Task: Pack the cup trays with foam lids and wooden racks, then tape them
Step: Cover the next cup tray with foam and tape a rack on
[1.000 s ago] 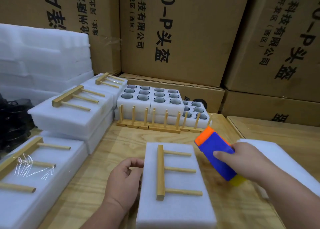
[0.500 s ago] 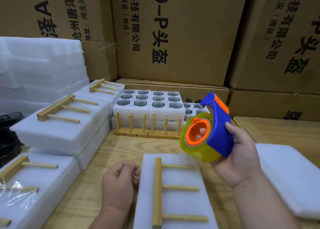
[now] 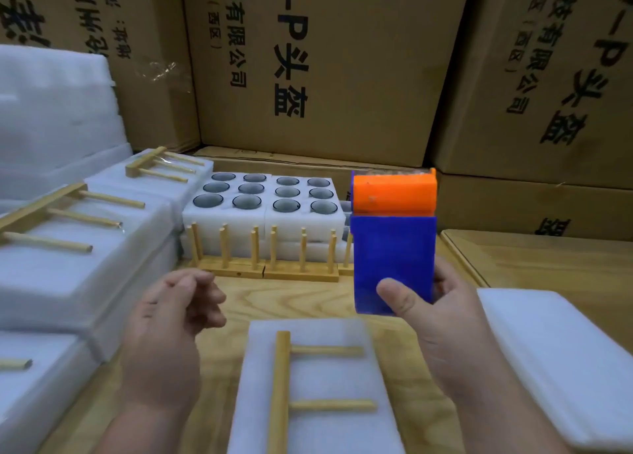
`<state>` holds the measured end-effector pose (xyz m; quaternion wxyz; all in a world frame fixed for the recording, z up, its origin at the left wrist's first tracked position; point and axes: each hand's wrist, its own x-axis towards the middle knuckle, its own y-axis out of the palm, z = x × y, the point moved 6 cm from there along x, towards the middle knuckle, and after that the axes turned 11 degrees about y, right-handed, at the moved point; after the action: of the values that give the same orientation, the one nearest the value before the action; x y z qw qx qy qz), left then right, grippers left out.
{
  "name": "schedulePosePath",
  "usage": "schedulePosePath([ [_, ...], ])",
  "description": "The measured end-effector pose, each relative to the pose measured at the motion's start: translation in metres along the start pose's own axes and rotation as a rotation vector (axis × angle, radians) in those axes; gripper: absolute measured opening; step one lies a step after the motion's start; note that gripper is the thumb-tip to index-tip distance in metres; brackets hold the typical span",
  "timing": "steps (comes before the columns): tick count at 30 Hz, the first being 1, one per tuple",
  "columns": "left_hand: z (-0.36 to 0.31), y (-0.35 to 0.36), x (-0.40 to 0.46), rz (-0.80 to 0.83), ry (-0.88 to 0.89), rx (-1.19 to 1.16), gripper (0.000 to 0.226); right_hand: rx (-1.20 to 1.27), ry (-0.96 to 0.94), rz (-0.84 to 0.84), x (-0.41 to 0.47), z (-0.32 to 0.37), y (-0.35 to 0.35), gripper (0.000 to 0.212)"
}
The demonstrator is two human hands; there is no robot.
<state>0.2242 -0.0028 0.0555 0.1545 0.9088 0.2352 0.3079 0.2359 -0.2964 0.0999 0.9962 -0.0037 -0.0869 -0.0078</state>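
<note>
While the right hand [image 3: 442, 320] holds a tape dispenser [image 3: 394, 244] upright above the wooden surface [image 3: 301, 302], its fingers [image 3: 397, 296] are curled round the blue body, thumb pressed flat on the near face and the other fingers wrapped behind. The orange top of the dispenser points up; the tape roll itself is hidden from this side. The left hand [image 3: 171, 320] hovers just left of it, fingers loosely curled, holding nothing.

Directly below and near the viewer lies the package to be taped: a white foam lid [image 3: 315, 381] with a wooden rack [image 3: 281, 385] lying flat on top, its pegs pointing right. The rack rests loose, with no tape visible on it.

The foam looks light and soft, so it would likely dent under a hard squeeze and slide easily; pressing down with a flat palm seems safer than pinching. The rack looks stiff and light, and may shift until taped, so steadying its long bar is sensible. The dispenser is rigid plastic, best held by its blue body.

Far behind stand open cup trays [image 3: 263, 210] with dark cups, fronted by upright racks [image 3: 267, 268]. Finished foam packs [image 3: 85, 258] stack at left, a bare foam sheet [image 3: 555, 361] lies right, and cardboard boxes [image 3: 325, 66] fill the back.
</note>
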Motion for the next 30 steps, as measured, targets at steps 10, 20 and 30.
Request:
schedulePosePath([
  [10, -0.071, 0.059, -0.010, 0.515, 0.193, 0.324, 0.037, -0.277, -0.166, 0.099, -0.003, -0.006, 0.010, 0.055],
  [20, -0.081, 0.075, -0.024, 0.720, 0.298, 0.384, 0.033, -0.426, -0.193, 0.145, -0.006, -0.008, 0.018, 0.057],
  [30, -0.080, 0.068, -0.017, 0.653, 0.223, 0.296, 0.031, -0.488, -0.239, 0.122, -0.006, -0.002, 0.015, 0.057],
])
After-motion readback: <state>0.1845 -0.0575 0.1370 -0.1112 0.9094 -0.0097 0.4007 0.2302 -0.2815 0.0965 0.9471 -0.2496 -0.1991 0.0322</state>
